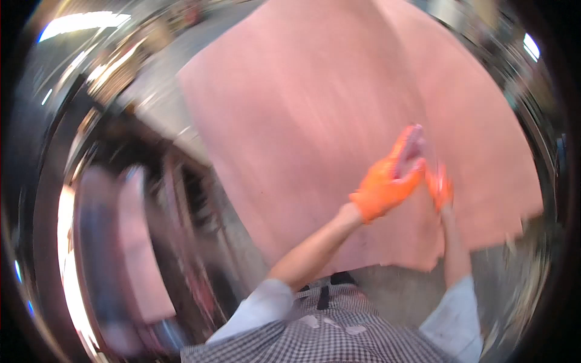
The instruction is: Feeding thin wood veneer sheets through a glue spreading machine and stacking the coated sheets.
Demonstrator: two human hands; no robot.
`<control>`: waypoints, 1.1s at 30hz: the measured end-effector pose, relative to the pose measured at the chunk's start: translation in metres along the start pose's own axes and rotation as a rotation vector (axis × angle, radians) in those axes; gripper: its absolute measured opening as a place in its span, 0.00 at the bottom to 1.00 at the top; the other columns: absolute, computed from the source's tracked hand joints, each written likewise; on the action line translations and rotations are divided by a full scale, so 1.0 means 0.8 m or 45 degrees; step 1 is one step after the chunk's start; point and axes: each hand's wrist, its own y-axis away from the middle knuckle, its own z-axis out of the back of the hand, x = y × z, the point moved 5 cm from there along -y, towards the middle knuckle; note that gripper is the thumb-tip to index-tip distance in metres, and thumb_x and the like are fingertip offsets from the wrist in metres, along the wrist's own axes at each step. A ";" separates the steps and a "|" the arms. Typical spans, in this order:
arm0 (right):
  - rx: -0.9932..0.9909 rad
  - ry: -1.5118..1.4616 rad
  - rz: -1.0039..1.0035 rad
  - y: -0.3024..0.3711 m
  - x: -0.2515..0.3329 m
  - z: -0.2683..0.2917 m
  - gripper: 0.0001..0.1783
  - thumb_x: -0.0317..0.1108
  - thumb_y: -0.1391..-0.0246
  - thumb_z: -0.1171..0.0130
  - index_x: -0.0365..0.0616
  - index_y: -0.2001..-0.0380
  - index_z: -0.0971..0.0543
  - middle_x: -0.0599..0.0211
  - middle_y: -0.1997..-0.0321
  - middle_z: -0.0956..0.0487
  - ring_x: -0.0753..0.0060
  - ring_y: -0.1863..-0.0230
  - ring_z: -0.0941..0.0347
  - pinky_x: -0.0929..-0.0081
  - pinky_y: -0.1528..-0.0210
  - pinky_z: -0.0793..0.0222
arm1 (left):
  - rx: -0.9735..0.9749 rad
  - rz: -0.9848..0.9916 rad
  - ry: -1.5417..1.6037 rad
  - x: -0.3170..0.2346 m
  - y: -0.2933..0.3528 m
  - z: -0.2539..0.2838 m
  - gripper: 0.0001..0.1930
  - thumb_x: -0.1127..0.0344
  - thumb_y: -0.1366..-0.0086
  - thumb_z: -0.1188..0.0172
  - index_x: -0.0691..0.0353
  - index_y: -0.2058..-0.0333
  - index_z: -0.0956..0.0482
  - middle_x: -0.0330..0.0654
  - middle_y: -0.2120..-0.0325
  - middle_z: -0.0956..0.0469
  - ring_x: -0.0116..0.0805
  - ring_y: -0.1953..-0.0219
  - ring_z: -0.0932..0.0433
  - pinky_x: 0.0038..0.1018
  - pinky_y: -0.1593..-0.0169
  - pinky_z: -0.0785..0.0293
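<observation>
Two large, thin, pinkish-brown sheets that look like wood veneer fill the middle of the view. The left sheet [290,139] overlaps the right sheet [490,151], and their near edges are ragged. My left hand [382,186], in an orange glove, lies over the left sheet close to its right edge. Its fingers stretch away from me and the thumb stands apart, with a reddish patch between that I cannot make out. Beside it, my right hand [441,186] is at the line where the sheets meet, also orange-gloved. Motion blurs its fingers, so any grip is unclear.
To the left, another pinkish sheet [140,260] lies next to a dark, blurred surface. A dark frame [175,175] stands between it and the big sheets. Grey floor [393,296] shows below the ragged edges, near my checked apron [315,330].
</observation>
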 end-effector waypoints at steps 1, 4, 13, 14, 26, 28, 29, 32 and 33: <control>-0.303 0.022 -0.017 -0.035 0.045 0.097 0.26 0.46 0.37 0.49 0.46 0.40 0.32 0.56 0.54 0.27 0.56 0.55 0.33 0.60 0.48 0.37 | 0.095 -0.158 -0.254 -0.011 0.005 -0.022 0.33 0.69 0.33 0.43 0.62 0.32 0.46 0.50 0.40 0.31 0.37 0.36 0.33 0.29 0.37 0.38; -0.996 0.448 0.186 -0.063 0.100 0.243 0.31 0.41 0.40 0.48 0.41 0.36 0.36 0.45 0.38 0.31 0.44 0.37 0.36 0.54 0.31 0.45 | 0.310 -0.392 -0.635 0.014 0.037 -0.052 0.35 0.73 0.36 0.41 0.65 0.33 0.46 0.51 0.40 0.32 0.37 0.37 0.33 0.30 0.38 0.35; 0.263 0.961 -0.544 -0.062 -0.136 -0.001 0.29 0.55 0.39 0.60 0.53 0.40 0.29 0.60 0.39 0.27 0.58 0.35 0.37 0.63 0.31 0.52 | -0.720 0.363 -0.741 0.089 0.303 0.260 0.26 0.65 0.30 0.46 0.64 0.36 0.39 0.48 0.41 0.30 0.37 0.41 0.30 0.31 0.37 0.37; 0.281 0.973 -0.590 -0.064 -0.143 -0.034 0.29 0.54 0.39 0.60 0.53 0.42 0.28 0.59 0.40 0.26 0.58 0.36 0.35 0.62 0.33 0.49 | -0.879 0.411 -0.913 0.066 0.351 0.311 0.26 0.64 0.29 0.47 0.64 0.36 0.39 0.48 0.41 0.31 0.38 0.40 0.31 0.31 0.37 0.38; 1.594 0.369 0.225 0.230 0.132 -0.429 0.34 0.58 0.41 0.51 0.45 0.40 0.29 0.55 0.34 0.32 0.55 0.33 0.36 0.64 0.33 0.42 | -2.669 0.252 -0.141 0.090 0.885 0.359 0.41 0.43 0.36 0.42 0.55 0.32 0.47 0.37 0.36 0.39 0.41 0.37 0.37 0.39 0.37 0.46; 1.716 0.266 0.356 0.297 0.228 -0.435 0.38 0.60 0.42 0.52 0.43 0.38 0.32 0.54 0.33 0.33 0.56 0.32 0.38 0.67 0.32 0.43 | -2.799 0.249 -0.112 0.084 0.912 0.350 0.43 0.40 0.37 0.42 0.53 0.31 0.50 0.41 0.35 0.41 0.43 0.36 0.40 0.41 0.35 0.48; 1.748 0.230 0.311 0.318 0.286 -0.422 0.38 0.61 0.42 0.52 0.43 0.38 0.32 0.54 0.33 0.32 0.56 0.32 0.37 0.67 0.32 0.44 | -2.855 0.193 -0.088 0.084 0.929 0.347 0.43 0.40 0.36 0.43 0.53 0.31 0.50 0.42 0.34 0.42 0.43 0.35 0.40 0.41 0.35 0.49; 1.921 0.263 0.466 0.363 0.397 -0.389 0.39 0.60 0.42 0.53 0.42 0.37 0.33 0.52 0.34 0.33 0.52 0.34 0.36 0.65 0.32 0.43 | -2.838 0.057 -0.125 0.076 0.956 0.370 0.41 0.37 0.37 0.44 0.51 0.32 0.47 0.43 0.33 0.43 0.46 0.33 0.43 0.39 0.32 0.51; 1.991 0.237 0.514 0.378 0.411 -0.394 0.39 0.60 0.42 0.53 0.43 0.37 0.34 0.51 0.34 0.32 0.51 0.34 0.36 0.64 0.32 0.43 | -2.851 0.075 -0.093 0.077 0.968 0.390 0.41 0.37 0.37 0.44 0.51 0.32 0.47 0.43 0.33 0.43 0.46 0.33 0.43 0.39 0.32 0.51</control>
